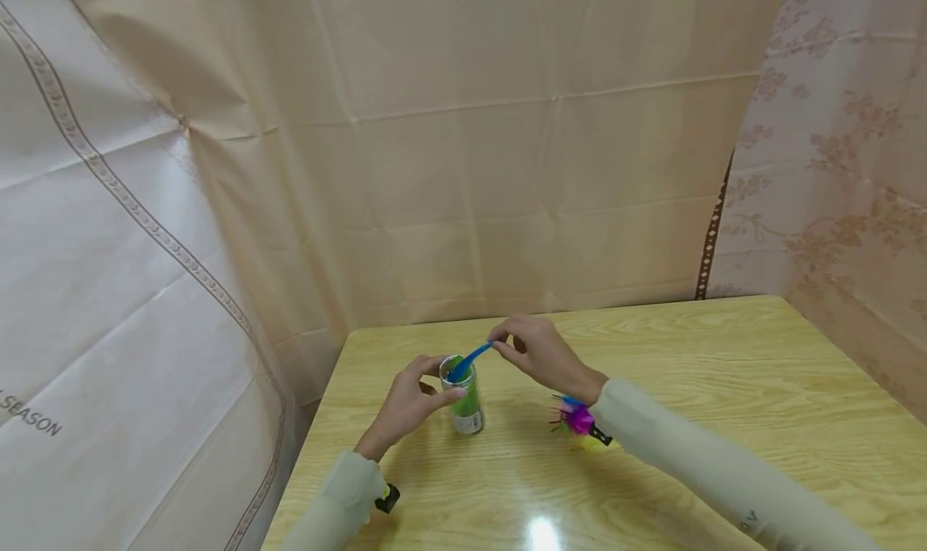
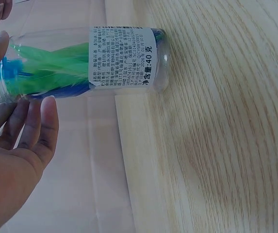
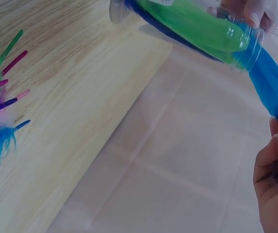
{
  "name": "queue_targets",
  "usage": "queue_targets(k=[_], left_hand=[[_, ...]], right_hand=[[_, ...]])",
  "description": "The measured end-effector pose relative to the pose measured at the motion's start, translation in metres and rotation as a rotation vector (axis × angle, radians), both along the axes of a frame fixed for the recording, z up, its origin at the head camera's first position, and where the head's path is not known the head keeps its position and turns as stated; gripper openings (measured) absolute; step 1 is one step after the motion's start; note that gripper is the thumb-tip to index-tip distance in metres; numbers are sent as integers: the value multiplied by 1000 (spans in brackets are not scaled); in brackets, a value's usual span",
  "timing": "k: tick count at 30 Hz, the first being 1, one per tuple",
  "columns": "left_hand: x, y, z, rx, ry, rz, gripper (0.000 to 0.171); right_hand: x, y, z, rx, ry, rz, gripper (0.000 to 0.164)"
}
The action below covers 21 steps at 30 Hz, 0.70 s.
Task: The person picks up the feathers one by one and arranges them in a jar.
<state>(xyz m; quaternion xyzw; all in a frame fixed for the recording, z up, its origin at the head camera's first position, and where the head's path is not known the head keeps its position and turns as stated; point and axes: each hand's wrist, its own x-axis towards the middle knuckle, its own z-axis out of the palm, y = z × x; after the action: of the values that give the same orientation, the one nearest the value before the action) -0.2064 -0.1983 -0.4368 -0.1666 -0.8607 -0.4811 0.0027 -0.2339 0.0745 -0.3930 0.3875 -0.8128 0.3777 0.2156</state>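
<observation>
A clear plastic jar (image 1: 468, 424) with a white printed label (image 2: 122, 58) stands upright on the table. Green feathers (image 2: 56, 65) and a darker blue one fill much of its inside. My left hand (image 1: 407, 402) holds the jar near its mouth, thumb on one side and fingers on the other. Between thumb and fingertips, my right hand (image 1: 539, 354) pinches one end of a bright blue feather (image 3: 272, 82). That feather's other end reaches down through the jar's mouth, and its middle bends over the rim.
Loose feathers (image 1: 577, 419) in purple, blue, green and yellow lie on the wooden table (image 1: 710, 358), partly under the right forearm; their quills (image 3: 8, 53) point toward the jar. Beige cloth (image 1: 463, 173) hangs behind the table's far edge.
</observation>
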Motion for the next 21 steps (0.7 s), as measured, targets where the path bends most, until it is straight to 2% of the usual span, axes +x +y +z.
queue_targets(k=[10,21], left_hand=[[0,0,0,-6,8,-1,56],[0,0,1,-3,8,-13,55]], right_hand=[[1,-12,-4,85,31,70,9],[5,-24,-9,218,-11,87,12]])
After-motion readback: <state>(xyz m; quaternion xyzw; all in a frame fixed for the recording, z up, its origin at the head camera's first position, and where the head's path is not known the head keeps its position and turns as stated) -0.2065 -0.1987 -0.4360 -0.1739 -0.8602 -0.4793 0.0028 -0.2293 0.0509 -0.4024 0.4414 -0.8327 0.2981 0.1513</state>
